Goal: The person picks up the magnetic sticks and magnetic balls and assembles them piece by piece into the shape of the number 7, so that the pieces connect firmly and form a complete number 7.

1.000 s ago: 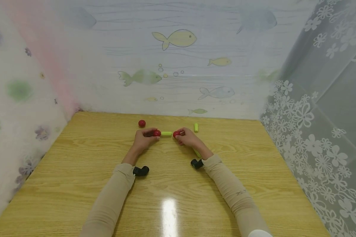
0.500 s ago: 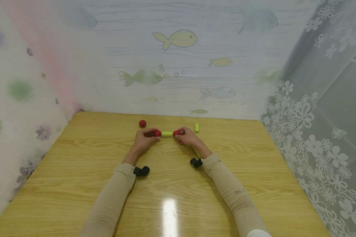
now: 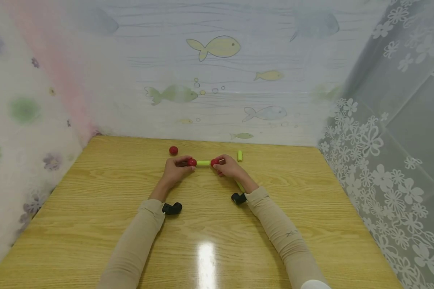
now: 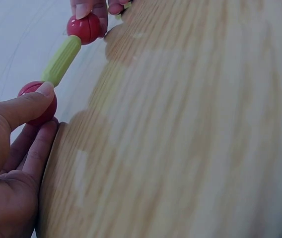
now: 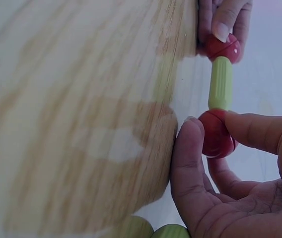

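Three red balls, three green sticks visible. Left to right on the table (image 3: 202, 224): one loose ball (image 3: 173, 151) near the back edge; your left hand (image 3: 174, 172) pinching a second ball (image 3: 192, 162); one stick (image 3: 203, 163) between, touching both held balls; your right hand (image 3: 233, 167) pinching the third ball (image 3: 215, 163); two more sticks, one (image 3: 240, 186) partly hidden by your right wrist, one (image 3: 240, 156) behind.
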Demonstrator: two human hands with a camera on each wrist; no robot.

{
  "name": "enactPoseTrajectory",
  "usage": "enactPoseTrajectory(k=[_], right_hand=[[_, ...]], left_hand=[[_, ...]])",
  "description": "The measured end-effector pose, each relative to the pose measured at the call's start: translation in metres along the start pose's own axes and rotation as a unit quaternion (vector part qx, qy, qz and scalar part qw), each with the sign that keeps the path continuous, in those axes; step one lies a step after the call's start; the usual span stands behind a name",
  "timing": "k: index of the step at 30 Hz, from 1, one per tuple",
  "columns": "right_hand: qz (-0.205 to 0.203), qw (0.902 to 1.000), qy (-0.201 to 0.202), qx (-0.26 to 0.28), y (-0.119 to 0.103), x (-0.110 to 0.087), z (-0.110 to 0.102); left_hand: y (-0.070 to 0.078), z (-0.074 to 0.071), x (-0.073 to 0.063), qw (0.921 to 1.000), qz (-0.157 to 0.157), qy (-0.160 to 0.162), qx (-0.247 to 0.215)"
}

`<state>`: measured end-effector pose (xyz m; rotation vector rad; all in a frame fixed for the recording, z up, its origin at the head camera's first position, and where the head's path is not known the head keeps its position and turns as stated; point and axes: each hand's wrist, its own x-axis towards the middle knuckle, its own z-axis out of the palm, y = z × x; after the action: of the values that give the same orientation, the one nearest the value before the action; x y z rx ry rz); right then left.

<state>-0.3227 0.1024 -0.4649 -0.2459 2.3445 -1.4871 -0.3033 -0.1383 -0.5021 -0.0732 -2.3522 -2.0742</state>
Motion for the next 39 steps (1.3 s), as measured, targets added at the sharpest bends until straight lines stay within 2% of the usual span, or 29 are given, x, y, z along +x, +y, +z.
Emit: enactPoseTrajectory(k=[7, 16, 23, 35, 39], right_hand=[[-0.002, 1.0, 0.001, 0.004, 0.001, 0.001, 0.0], [-0.003, 1.0, 0.0, 0.003, 0.002, 0.002, -0.001], [-0.003, 0.9999, -0.005, 0.011, 0.001, 0.002, -0.002], [-0.002, 0.9998, -0.001, 0.017, 0.0, 0.002, -0.001], [0.0, 0.9998, -0.003, 0.021, 0.001, 0.002, -0.001]], left_hand=[[0.001, 0.0, 0.0, 1.0, 0.004, -0.006, -0.005], [0.029, -0.001, -0.016, 0.9998, -0.006, -0.018, -0.006], [0.0, 0.0, 0.0, 1.0, 0.005, 0.0, 0.007], [0.0, 0.0, 0.002, 1.0, -0.001, 0.001, 0.001], [0.01, 0.0, -0.004, 0.9999, -0.003, -0.007, -0.009]])
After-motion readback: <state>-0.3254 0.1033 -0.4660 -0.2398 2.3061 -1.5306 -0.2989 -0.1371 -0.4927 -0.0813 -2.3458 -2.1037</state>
